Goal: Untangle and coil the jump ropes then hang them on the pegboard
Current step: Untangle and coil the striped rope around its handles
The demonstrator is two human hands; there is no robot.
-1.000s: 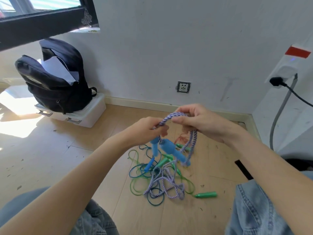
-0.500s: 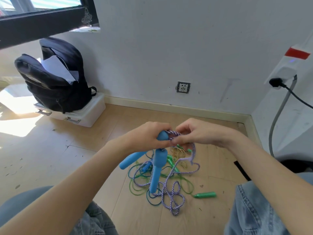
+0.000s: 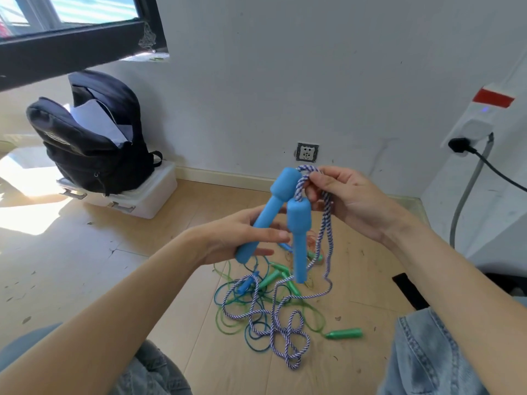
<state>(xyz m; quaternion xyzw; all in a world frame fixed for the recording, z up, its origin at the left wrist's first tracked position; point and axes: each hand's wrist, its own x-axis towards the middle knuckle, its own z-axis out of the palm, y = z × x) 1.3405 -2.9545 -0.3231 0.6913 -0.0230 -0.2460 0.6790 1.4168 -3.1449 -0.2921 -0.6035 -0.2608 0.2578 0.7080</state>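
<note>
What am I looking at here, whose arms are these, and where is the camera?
There is no machine: a person wears a camera on the head, looking down at both bare hands. The left hand grips one blue foam handle of a jump rope. The right hand pinches the purple-and-white braided rope near its top; the second blue handle hangs down from there. Below, on the wooden floor, lies a tangle of green and blue ropes with a green handle. A black backpack sits on a white box by the wall.
</note>
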